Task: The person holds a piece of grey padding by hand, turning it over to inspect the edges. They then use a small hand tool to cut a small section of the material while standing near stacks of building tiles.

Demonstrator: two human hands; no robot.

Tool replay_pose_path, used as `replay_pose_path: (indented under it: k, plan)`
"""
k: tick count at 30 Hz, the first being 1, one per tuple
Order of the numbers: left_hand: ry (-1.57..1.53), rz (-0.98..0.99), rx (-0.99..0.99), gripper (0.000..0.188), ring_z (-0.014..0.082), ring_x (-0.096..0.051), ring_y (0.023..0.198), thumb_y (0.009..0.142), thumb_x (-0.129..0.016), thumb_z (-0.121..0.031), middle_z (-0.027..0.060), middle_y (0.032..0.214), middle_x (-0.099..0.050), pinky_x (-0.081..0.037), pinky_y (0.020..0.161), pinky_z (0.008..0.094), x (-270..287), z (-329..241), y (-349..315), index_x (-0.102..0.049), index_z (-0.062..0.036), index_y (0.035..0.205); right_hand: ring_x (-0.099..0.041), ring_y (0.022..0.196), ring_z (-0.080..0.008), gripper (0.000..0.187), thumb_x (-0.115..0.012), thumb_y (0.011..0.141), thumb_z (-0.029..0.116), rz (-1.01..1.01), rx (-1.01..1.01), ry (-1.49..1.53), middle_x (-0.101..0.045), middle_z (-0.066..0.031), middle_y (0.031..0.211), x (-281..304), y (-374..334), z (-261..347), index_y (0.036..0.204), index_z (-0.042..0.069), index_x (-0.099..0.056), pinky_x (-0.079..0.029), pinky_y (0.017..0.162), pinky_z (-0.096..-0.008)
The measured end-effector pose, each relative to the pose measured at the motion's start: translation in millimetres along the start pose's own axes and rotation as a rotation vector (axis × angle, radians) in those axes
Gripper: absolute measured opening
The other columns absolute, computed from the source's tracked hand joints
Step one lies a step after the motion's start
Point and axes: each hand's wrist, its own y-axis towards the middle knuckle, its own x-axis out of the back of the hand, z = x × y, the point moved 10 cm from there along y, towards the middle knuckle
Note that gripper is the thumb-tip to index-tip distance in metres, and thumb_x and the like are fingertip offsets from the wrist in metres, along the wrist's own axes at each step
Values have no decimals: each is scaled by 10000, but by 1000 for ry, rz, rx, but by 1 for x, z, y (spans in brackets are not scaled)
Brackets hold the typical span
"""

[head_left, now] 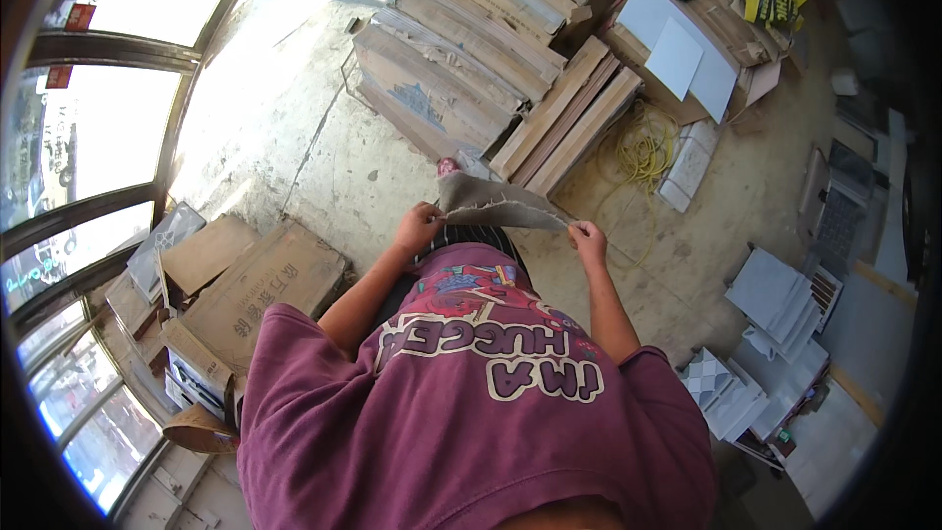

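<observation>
Pale, stained concrete floor (304,142) spread through the room, with tall framed windows (103,147) along the left. Above it, a grey-brown cloth (502,208) with a frayed edge was stretched between the person's two hands, just beyond the purple shirt (461,422). Its long axis ran left to right, nearly square to the line of the body, so neither hand was clearly nearer: the left hand (421,227) pinched the left end, the right hand (588,239) the right end. Both grips were narrow, fingertips closed on the cloth; it was broader toward the left and tapered to the right.

Beyond the cloth, on the far side, stood rows of long cardboard cartons (446,54), with a small pinkish thing (447,166) at their foot, too small to name. Far right of the cloth lay a tangled yellow cord (645,150) beside a pale block (691,165). Flat cartons (263,287) leaned at the near left, and stacked panels (775,296) stood to the right. Nothing visible stood between the hands except the cloth.
</observation>
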Motion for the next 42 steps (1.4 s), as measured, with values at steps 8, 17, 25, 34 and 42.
replay_pose_path:
  k: [8,17,25,34,42]
  plan:
    - [55,128,-110,127,199,-589,726,742,-614,-115,102,817,-589,-474,660,304,-15,-19,-26,-635,-12,813,-579,620,-87,171,-648,779,189,-62,-132,-54,-622,-19,737,23,-53,-63,869,44,-631,-474,531,-231]
    - [19,-14,-26,166,268,-612,761,742,-636,-179,135,873,-619,-486,699,343,48,21,-42,-658,-44,837,-603,640,-105,173,-659,771,157,-44,-135,-127,-635,-34,749,-27,-73,-42,875,21,-634,-464,530,-229]
    - [-134,-149,-3,134,129,-571,654,734,-673,-120,55,702,-601,-463,591,266,132,107,-44,-642,-22,820,-566,631,-84,179,-644,785,181,12,-11,-216,-616,-24,748,-129,-74,37,887,36,-625,-455,539,-216]
    - [-267,-183,125,114,90,-584,633,787,-633,-88,39,700,-624,-465,570,232,246,200,-63,-618,-6,865,-534,607,-65,172,-648,799,168,86,101,-250,-606,-14,735,-269,-85,98,892,27,-616,-417,512,-201]
    - [-278,-246,232,108,88,-574,613,801,-611,-103,32,669,-617,-431,546,221,313,240,-67,-633,-26,873,-513,600,-54,168,-646,800,165,193,183,-283,-598,0,724,-352,-92,155,890,27,-613,-408,523,-198]
